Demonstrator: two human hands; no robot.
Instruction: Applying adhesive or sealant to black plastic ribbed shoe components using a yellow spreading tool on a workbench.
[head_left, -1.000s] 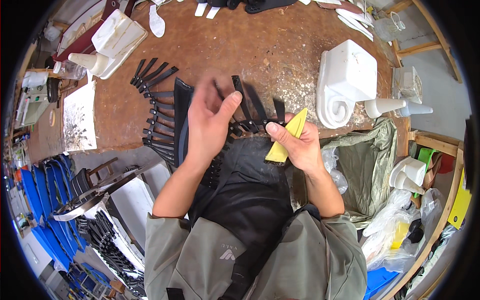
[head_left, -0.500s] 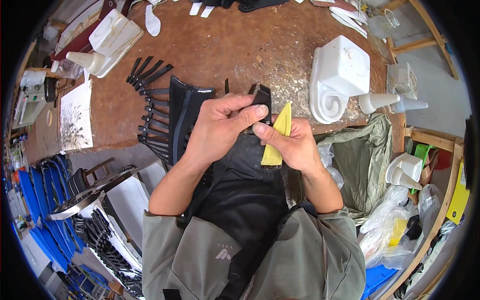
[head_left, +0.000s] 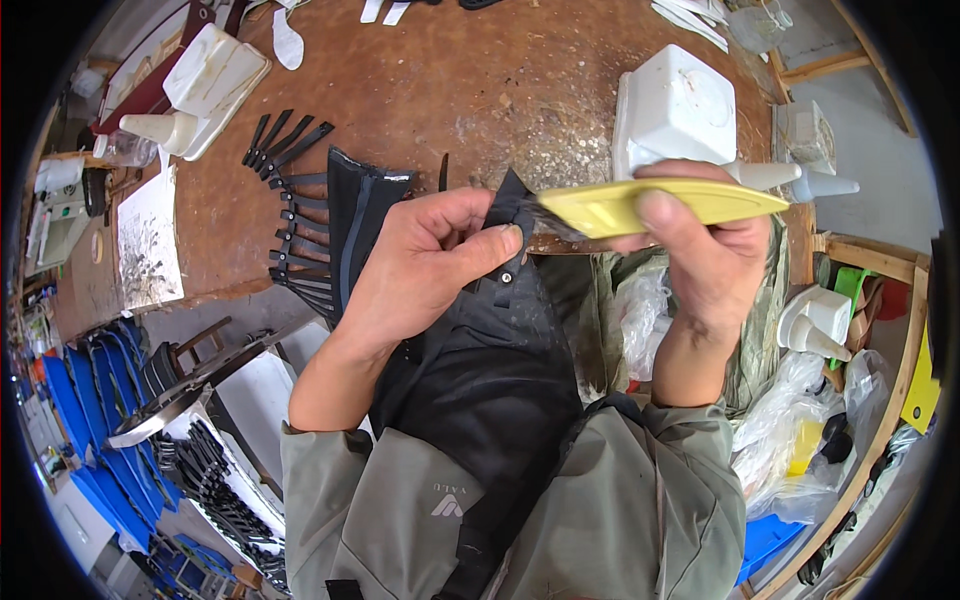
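Between the thumb and fingers of my left hand [head_left: 435,255] is a black strap piece [head_left: 512,212], with a small metal stud showing just below. My right hand [head_left: 705,240] grips a yellow-handled brush [head_left: 660,205] lying nearly level. Its dark bristles point left and meet the strap piece at its upper right side; they look slightly blurred. Left of my left hand, a black shoe upper [head_left: 350,215] with a zip-like strip lies at the table's edge. Several studded thin straps [head_left: 305,225] fan out from it. A black apron [head_left: 480,350] covers my lap.
On the brown table [head_left: 440,90] stand a white plastic glue pot [head_left: 680,110] at right and another white pot [head_left: 205,70] at left. A stained white sheet [head_left: 150,240] lies at left. Plastic bags [head_left: 785,430] fill the lower right; strap bundles [head_left: 215,465] sit lower left.
My right hand has moved right and turned the brush from upright to level, bringing its bristles to the black strap piece. My left hand keeps its hold, slightly lower.
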